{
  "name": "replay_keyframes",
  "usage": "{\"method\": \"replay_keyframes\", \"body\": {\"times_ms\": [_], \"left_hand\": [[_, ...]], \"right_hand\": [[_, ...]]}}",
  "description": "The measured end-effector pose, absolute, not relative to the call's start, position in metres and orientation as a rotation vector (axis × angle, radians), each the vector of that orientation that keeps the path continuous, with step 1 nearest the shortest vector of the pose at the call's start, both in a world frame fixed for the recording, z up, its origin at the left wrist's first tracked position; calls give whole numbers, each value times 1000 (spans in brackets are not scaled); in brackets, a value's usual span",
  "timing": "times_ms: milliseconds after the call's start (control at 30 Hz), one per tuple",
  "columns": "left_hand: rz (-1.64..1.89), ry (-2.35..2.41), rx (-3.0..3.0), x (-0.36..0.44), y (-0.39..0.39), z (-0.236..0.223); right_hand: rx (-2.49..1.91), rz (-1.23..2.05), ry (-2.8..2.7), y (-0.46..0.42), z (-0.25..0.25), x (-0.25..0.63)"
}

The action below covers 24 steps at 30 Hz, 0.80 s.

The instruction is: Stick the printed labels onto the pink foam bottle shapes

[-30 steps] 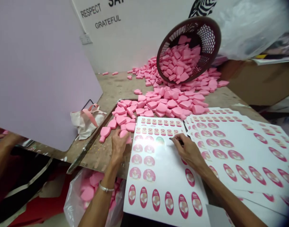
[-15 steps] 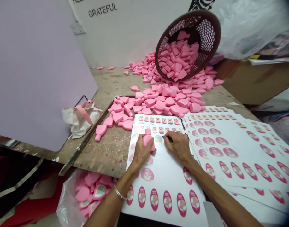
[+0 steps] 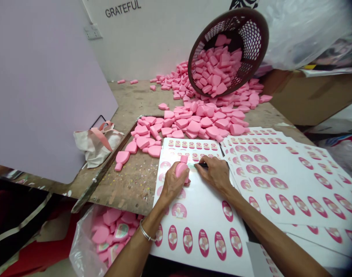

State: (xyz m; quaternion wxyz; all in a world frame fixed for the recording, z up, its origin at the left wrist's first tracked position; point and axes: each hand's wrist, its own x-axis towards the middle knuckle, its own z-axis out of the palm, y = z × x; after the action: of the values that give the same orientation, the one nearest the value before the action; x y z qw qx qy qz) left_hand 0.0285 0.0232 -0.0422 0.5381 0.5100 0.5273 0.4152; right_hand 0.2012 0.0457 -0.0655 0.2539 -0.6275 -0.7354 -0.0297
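Note:
My left hand [image 3: 173,184] is closed around a small pink bottle [image 3: 181,169], its neck pointing up and away from me. Close by on the right, my right hand [image 3: 216,173] pinches a thin black tool [image 3: 203,165]; its exact kind does not show. A pale greenish sticker [image 3: 191,167] lies by the tool's tip, next to the bottle, and I cannot tell whether it touches the bottle. Both hands are over a white sticker sheet [image 3: 205,209] with rows of pink oval and rounded labels.
Loose pink bottles [image 3: 193,126] are heaped behind the sheet, and more spill from a tipped brown basket [image 3: 264,38]. More sticker sheets [image 3: 291,165] overlap on the right. A plastic bag [image 3: 80,246] of bottles, some labelled, hangs below the wooden edge strip [image 3: 107,169]. A cloth bag [image 3: 95,148] sits left.
My left hand has shifted slightly right with the bottle, and my right hand slightly left with the black tool. The greenish sticker now shows less, between the bottle and the tool tip.

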Motion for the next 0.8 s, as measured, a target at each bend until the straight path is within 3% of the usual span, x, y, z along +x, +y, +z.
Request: {"method": "replay_keyframes", "body": {"times_ms": [267, 567, 800], "left_hand": [[1051, 1303, 1107, 31, 24, -41], [1177, 1007, 678, 28, 18, -38], [1133, 931, 604, 29, 4, -18]], "right_hand": [[-1318, -261, -1993, 35, -61, 196], [-1405, 834, -1418, 19, -17, 196], [-1387, 868, -1492, 2, -5, 174]]}}
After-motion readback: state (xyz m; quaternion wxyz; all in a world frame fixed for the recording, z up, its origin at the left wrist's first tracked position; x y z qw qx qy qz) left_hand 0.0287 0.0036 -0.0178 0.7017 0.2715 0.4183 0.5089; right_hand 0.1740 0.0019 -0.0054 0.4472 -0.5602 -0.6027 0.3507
